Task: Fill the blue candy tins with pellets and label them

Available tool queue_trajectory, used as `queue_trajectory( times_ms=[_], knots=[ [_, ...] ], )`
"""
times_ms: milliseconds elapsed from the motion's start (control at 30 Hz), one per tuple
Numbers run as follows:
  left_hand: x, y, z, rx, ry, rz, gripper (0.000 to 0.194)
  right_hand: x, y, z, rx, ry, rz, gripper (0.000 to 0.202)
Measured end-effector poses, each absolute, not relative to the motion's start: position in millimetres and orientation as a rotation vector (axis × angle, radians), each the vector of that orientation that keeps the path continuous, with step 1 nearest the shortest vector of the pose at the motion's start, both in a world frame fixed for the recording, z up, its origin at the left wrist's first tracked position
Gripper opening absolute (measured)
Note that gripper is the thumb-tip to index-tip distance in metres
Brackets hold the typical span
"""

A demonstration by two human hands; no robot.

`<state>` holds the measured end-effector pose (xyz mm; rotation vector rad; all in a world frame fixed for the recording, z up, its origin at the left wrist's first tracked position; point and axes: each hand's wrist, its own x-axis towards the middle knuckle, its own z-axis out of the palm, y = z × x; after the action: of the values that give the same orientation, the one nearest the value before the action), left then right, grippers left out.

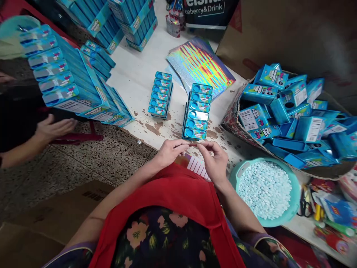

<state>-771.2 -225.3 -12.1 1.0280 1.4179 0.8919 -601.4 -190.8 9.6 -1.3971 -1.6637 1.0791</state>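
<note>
My left hand (170, 152) and my right hand (214, 157) are both closed, pinching opposite ends of a thin narrow strip (192, 144) stretched between them. What the strip is made of cannot be made out. Just beyond it stands a row of blue candy boxes (197, 111); one top has a shiny silver patch. Left of that row is a second row of blue candy boxes (160, 95). Below my hands, against the red apron (173, 190), lies a sticker sheet (198, 167) with pale strips, partly hidden by my right hand.
Shiny holographic sheets (202, 67) lie behind the rows. At right are a carton (232, 111) of loose blue boxes and a turquoise basin (295, 201) of pale candies. Stacked boxes (75, 82) fill the left, near another person's hand (52, 128).
</note>
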Motion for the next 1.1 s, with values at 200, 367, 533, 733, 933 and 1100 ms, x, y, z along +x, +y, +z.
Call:
queue_trajectory(
  times_ms=[200, 367, 533, 733, 933, 1100],
  knots=[
    [-787, -204, -12, 1.065, 1.39, 0.992, 0.037, -619, -174, -9, -1.425, -1.692, 0.739, 0.019],
    [-796, -191, -22, 1.173, 1.406, 0.979, 0.025, -626, -167, -17, -1.489, -1.729, 0.62, 0.018],
    [-793, -187, -45, 1.215, 1.409, 1.016, 0.022, -632, -165, -36, -1.501, -1.591, 0.694, 0.019],
    [-785, -187, -71, 1.171, 1.561, 0.918, 0.028, -629, -161, -46, -1.595, -1.266, 1.023, 0.041],
    [-769, -213, -74, 1.353, 1.823, 1.059, 0.058, -630, -149, -41, -1.612, -1.304, 1.06, 0.046],
    [-760, -248, -96, 1.678, 1.697, 0.802, 0.083, -617, -145, -44, -1.532, -1.357, 1.066, 0.037]
  ],
)
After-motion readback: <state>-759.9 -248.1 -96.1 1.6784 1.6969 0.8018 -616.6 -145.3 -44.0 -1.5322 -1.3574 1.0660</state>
